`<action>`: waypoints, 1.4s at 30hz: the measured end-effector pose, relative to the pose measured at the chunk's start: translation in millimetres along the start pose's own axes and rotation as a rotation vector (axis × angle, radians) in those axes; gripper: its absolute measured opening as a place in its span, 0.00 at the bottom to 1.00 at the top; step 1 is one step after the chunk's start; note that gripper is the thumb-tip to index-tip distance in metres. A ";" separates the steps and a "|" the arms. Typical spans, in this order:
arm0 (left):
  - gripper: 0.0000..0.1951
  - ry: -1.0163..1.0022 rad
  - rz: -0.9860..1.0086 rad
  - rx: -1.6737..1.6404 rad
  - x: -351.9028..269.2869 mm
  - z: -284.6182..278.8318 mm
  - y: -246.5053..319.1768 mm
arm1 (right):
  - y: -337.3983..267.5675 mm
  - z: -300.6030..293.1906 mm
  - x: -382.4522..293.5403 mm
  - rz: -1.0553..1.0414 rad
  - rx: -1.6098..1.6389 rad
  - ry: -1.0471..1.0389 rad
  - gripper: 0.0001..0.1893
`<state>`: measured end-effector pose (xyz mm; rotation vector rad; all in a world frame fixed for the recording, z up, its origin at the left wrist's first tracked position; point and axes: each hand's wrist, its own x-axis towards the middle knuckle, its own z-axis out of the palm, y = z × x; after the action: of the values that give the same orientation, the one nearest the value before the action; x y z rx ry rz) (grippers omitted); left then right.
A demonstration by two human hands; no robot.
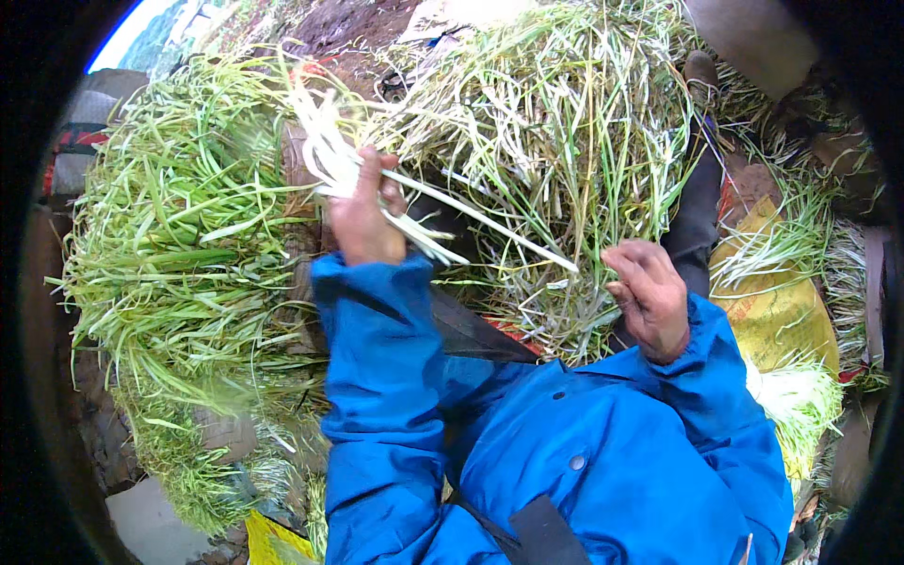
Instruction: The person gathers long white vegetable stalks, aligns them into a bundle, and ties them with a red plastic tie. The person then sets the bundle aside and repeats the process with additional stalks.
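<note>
My left hand (371, 208) is closed around a small bunch of pale stalks (328, 145), blurred at their far end. One longer white stalk (494, 224) sticks out of the bunch to the right, its tip near my right hand (646, 293). That hand holds nothing that I can make out; its fingers are bent, with thumb and forefinger apart. Beyond both hands lies a big heap of green and straw-coloured leafy stalks (565, 141). A second heap of long green leaves (191, 240) fills the left side, beside my left forearm.
At the right, a yellow woven sack (777, 311) lies with loose green stalks on it. A bundle with pale ends (801, 402) is just below. A grey flat slab (155, 522) and a yellow bag (279, 540) are at the lower left. My dark-trousered leg (696, 205) stretches beside the heap.
</note>
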<state>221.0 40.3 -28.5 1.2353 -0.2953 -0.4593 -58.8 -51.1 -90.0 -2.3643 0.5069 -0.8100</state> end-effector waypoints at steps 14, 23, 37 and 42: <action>0.17 -0.100 -0.521 -0.068 -111.5 16.6 -95.3 | -21.9 72.2 12.9 0.161 0.429 -0.314 0.12; 0.12 -0.101 -0.109 -0.486 -23.0 9.7 -3.7 | 69.3 70.9 87.8 -0.214 -0.540 -0.031 0.21; 0.11 -0.062 -0.202 -0.671 -27.4 -30.2 0.3 | 26.6 26.8 38.8 0.114 -0.487 -0.396 0.12; 0.10 -0.125 -0.114 -0.582 -33.0 -36.5 8.5 | 19.7 55.2 193.7 -0.137 -0.377 -0.184 0.09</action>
<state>210.4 89.1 -30.7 0.6584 -0.1774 -0.6668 117.9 -143.6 -55.2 -2.8148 0.4559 -0.5858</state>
